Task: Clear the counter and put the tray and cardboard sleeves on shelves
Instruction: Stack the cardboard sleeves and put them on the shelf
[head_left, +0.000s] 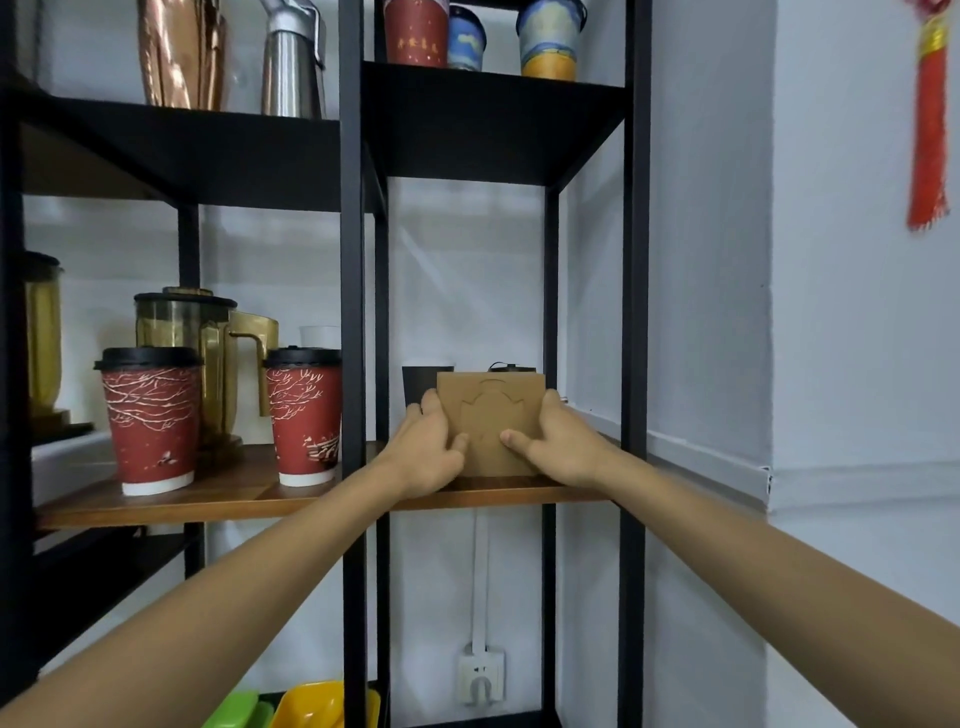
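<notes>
A stack of brown cardboard sleeves (491, 415) stands upright on the wooden shelf (498, 494) in the narrow right bay of a black metal rack. My left hand (428, 449) grips its left edge and my right hand (558, 441) grips its right edge, thumbs pressed on the front face. The stack's bottom edge rests on or just above the shelf board; I cannot tell which. No tray is in view.
Behind the sleeves stand a dark cup (418, 384) and a black object (511, 368). The left bay holds two red lidded cups (150, 421) (306, 415) and an amber pitcher (202, 343). Black uprights (353, 312) (634, 312) frame the bay. Green and yellow containers (306, 704) lie below.
</notes>
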